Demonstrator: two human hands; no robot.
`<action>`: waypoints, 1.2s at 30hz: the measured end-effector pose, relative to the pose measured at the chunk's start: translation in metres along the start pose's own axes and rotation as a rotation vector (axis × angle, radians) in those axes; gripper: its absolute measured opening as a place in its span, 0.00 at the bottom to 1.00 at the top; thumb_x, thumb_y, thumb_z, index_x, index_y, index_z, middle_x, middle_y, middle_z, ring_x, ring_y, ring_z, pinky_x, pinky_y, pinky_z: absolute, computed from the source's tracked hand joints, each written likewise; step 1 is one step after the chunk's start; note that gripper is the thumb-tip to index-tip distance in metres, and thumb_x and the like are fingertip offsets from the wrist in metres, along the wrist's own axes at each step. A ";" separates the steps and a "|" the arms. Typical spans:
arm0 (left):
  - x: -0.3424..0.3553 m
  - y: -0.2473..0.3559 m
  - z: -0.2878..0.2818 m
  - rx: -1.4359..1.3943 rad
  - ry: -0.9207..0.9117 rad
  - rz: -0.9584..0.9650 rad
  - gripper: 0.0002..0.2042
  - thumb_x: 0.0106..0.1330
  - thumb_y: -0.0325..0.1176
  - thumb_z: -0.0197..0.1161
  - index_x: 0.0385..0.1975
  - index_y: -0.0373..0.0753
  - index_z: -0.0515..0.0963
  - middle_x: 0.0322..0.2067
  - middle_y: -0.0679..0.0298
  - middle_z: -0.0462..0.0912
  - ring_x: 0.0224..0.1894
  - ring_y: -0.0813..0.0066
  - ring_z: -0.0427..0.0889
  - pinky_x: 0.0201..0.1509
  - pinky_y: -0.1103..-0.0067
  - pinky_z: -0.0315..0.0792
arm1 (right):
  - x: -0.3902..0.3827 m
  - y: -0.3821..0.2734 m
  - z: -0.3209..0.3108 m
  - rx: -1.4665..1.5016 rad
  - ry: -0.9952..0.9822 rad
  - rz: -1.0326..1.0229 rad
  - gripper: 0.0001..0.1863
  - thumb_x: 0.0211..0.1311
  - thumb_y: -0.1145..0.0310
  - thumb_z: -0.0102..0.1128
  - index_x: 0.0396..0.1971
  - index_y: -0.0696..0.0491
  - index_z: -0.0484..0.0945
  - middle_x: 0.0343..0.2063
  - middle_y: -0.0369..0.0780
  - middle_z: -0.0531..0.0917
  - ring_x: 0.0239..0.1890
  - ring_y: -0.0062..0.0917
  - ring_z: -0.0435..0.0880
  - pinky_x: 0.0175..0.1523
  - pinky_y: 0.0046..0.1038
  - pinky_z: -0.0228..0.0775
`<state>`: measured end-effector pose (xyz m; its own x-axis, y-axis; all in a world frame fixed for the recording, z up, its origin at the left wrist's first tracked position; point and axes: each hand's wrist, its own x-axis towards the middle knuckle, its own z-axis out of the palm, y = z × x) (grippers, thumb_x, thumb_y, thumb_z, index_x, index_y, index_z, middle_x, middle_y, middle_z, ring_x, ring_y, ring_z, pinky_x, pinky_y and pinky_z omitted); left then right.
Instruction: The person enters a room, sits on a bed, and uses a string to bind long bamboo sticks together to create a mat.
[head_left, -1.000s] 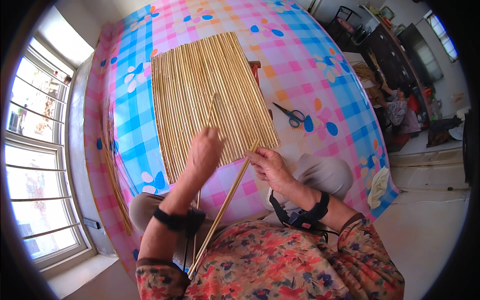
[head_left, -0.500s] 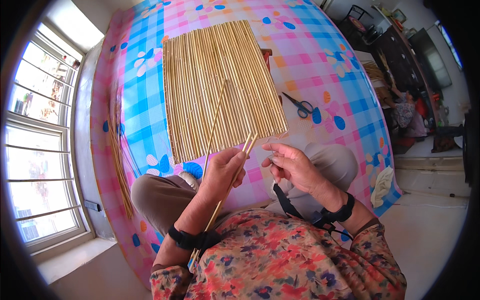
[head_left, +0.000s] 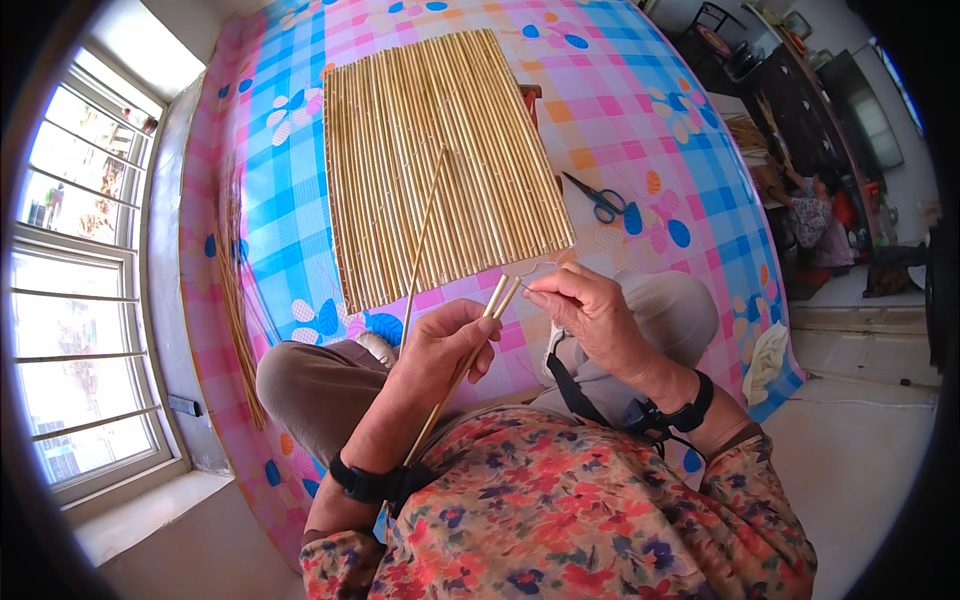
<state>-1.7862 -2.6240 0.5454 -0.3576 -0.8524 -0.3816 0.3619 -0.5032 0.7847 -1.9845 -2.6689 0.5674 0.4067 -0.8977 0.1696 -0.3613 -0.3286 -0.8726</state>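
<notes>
My left hand [head_left: 452, 338] is closed around a few pale straw stalks [head_left: 434, 413]. Two cut ends stand up side by side above its thumb, while a longer, thinner stalk [head_left: 425, 228] reaches up over the mat. Just right of these ends, my right hand [head_left: 592, 308] pinches a thin dark needle [head_left: 527, 288], its tip by the stalks. A fine pale thread [head_left: 540, 265] loops near those fingers. Beyond both hands lies a mat of stalks [head_left: 440, 150] stitched side by side, its lower edge towards me.
Black-handled scissors [head_left: 603, 203] lie right of the mat on the checked, flowered sheet [head_left: 600, 110]. A bundle of long thin stalks [head_left: 233, 310] runs along the left side. My bent knees flank the hands. A pale cloth [head_left: 765, 365] sits at the right edge; another person [head_left: 815, 215] is far right.
My right hand has turned over and come closer to the stalk ends, with the needle now showing beside them. The left hand and its stalks have shifted only slightly.
</notes>
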 end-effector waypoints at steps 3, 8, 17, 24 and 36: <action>0.001 0.001 0.000 -0.046 -0.038 0.004 0.08 0.64 0.32 0.51 0.34 0.34 0.72 0.19 0.68 0.72 0.16 0.83 0.68 0.18 0.88 0.60 | -0.001 -0.002 0.001 0.052 -0.128 0.096 0.07 0.56 0.72 0.56 0.33 0.59 0.75 0.22 0.40 0.75 0.25 0.25 0.75 0.31 0.23 0.66; 0.003 0.008 0.003 -0.029 -0.023 -0.010 0.08 0.66 0.32 0.48 0.37 0.35 0.72 0.17 0.70 0.68 0.12 0.86 0.61 0.14 0.88 0.55 | -0.003 -0.008 0.005 0.198 -0.182 0.203 0.10 0.58 0.73 0.53 0.39 0.60 0.73 0.27 0.43 0.79 0.30 0.27 0.78 0.35 0.23 0.69; 0.001 0.014 0.007 -0.084 0.017 -0.094 0.11 0.67 0.38 0.47 0.36 0.38 0.72 0.17 0.69 0.68 0.09 0.88 0.56 0.11 0.89 0.50 | 0.001 -0.012 -0.001 0.223 -0.312 0.275 0.12 0.58 0.74 0.50 0.42 0.59 0.72 0.27 0.44 0.78 0.27 0.26 0.78 0.33 0.24 0.68; -0.001 0.009 0.002 -0.157 -0.014 -0.084 0.10 0.66 0.37 0.48 0.34 0.38 0.72 0.22 0.65 0.74 0.08 0.87 0.58 0.10 0.89 0.51 | -0.002 -0.008 0.003 0.270 -0.310 0.218 0.13 0.59 0.73 0.50 0.44 0.59 0.71 0.17 0.37 0.71 0.20 0.15 0.69 0.26 0.20 0.65; -0.002 0.006 0.004 -0.082 -0.019 -0.054 0.09 0.66 0.36 0.49 0.33 0.38 0.72 0.22 0.65 0.74 0.08 0.88 0.59 0.10 0.90 0.51 | -0.001 -0.015 -0.004 0.357 -0.388 0.347 0.11 0.62 0.70 0.47 0.42 0.58 0.72 0.16 0.34 0.71 0.18 0.13 0.69 0.24 0.19 0.63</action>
<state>-1.7868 -2.6250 0.5523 -0.3942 -0.8211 -0.4128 0.4105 -0.5591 0.7203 -1.9825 -2.6639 0.5823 0.6150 -0.7404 -0.2711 -0.2517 0.1415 -0.9574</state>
